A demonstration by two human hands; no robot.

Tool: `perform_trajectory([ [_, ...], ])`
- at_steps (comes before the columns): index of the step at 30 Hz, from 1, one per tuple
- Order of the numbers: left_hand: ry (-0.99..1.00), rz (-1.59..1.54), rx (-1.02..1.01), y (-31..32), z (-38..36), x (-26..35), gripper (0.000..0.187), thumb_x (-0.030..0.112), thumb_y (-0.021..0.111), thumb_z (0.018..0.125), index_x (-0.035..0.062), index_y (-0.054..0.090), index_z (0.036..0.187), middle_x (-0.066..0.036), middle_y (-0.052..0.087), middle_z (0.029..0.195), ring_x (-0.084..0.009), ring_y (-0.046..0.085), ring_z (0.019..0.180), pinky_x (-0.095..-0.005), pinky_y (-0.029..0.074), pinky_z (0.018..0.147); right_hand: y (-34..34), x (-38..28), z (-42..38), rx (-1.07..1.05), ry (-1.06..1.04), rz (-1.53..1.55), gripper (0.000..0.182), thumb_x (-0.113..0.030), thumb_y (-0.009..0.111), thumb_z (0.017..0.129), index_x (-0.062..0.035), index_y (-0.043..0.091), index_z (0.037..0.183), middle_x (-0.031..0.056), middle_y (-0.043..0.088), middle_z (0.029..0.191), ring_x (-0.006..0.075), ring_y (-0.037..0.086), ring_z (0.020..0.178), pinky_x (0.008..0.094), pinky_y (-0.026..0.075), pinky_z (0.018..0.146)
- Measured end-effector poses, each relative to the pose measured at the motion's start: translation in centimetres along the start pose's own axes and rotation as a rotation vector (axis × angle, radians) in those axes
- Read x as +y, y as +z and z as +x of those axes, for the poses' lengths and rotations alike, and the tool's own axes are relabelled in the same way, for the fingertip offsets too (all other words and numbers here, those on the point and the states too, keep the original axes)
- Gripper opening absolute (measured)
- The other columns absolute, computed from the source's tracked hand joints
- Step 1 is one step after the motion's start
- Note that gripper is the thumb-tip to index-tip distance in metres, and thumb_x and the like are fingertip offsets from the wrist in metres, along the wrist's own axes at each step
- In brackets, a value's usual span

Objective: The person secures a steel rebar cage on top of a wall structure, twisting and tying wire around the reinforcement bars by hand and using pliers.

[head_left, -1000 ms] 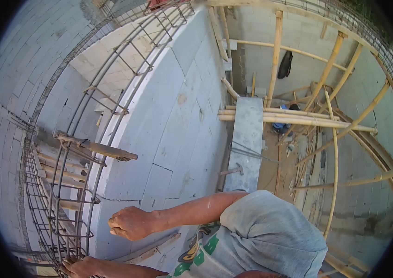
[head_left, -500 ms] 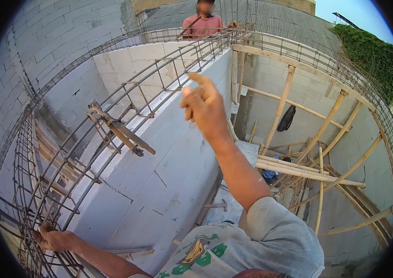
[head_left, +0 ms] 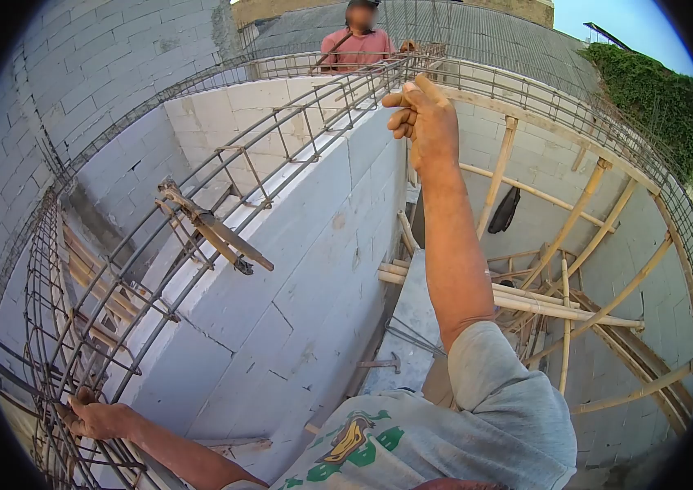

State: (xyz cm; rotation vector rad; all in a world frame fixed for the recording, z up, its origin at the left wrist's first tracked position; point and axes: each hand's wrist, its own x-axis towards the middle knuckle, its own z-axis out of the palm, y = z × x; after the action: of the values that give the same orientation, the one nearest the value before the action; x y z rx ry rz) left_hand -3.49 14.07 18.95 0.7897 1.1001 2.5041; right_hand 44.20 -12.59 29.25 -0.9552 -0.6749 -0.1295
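Observation:
At lower left, my left hand [head_left: 97, 419] is closed round a bar of the rebar cage [head_left: 138, 339], near a crowded junction of bars; its fingertips are partly hidden. My right hand [head_left: 428, 122] is raised high on an outstretched arm, over the far end of the white block wall [head_left: 281, 286]. Its index finger points out while the others are loosely curled and apart, with nothing seen in them. The long cage runs along the top of this wall. Two short wooden pieces [head_left: 220, 233] lie across the cage, with a dark, tattered end.
A person in a pink shirt [head_left: 354, 49] stands behind the far rebar. Bamboo poles [head_left: 579, 208] brace the room at right, where a dark cloth [head_left: 505, 210] hangs. Down below, a hammer [head_left: 387, 362] lies on a grey sheet. Further rebar cages edge the walls.
My right hand has swung right and farther up, its index finger turning from leftward to upward. My left hand stays on the rebar.

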Motion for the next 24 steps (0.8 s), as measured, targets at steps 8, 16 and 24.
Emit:
perform_trajectory([
  [8, 0.006, -0.018, 0.000, 0.0, -0.2, 0.3, 0.032, 0.008, 0.054, 0.090, -0.0012, 0.054, 0.121, -0.010, 0.062, 0.082, -0.0187, 0.058, 0.071, -0.0302, 0.048, 0.064, 0.5, 0.5, 0.2, 0.012, 0.019, 0.007, 0.063, -0.017, 0.053, 0.092, 0.0117, 0.023, 0.140, 0.0156, 0.065, 0.078, 0.0121, 0.057, 0.051, 0.0209, 0.043, 0.042],
  [16, 0.083, -0.029, 0.005, 0.2, 0.1, -0.4, 0.031, 0.007, 0.055, 0.089, -0.0008, 0.057, 0.120, -0.010, 0.060, 0.080, -0.0179, 0.056, 0.067, -0.0296, 0.048, 0.061, 1.3, 1.1, 0.0, -0.006, 0.026, 0.015, 0.062, -0.017, 0.054, 0.092, 0.0117, 0.026, 0.139, 0.0147, 0.063, 0.078, 0.0132, 0.056, 0.052, 0.0219, 0.042, 0.042],
  [24, 0.054, 0.005, -0.009, 0.2, 0.0, -0.1, 0.032, 0.011, 0.057, 0.092, 0.0067, 0.057, 0.124, -0.007, 0.057, 0.075, -0.0152, 0.054, 0.068, -0.0282, 0.045, 0.061, 0.8, 1.8, 0.7, 0.197, -0.029, -0.017, 0.059, -0.015, 0.054, 0.091, 0.0083, 0.029, 0.139, 0.0131, 0.064, 0.082, 0.0151, 0.059, 0.059, 0.0236, 0.045, 0.049],
])
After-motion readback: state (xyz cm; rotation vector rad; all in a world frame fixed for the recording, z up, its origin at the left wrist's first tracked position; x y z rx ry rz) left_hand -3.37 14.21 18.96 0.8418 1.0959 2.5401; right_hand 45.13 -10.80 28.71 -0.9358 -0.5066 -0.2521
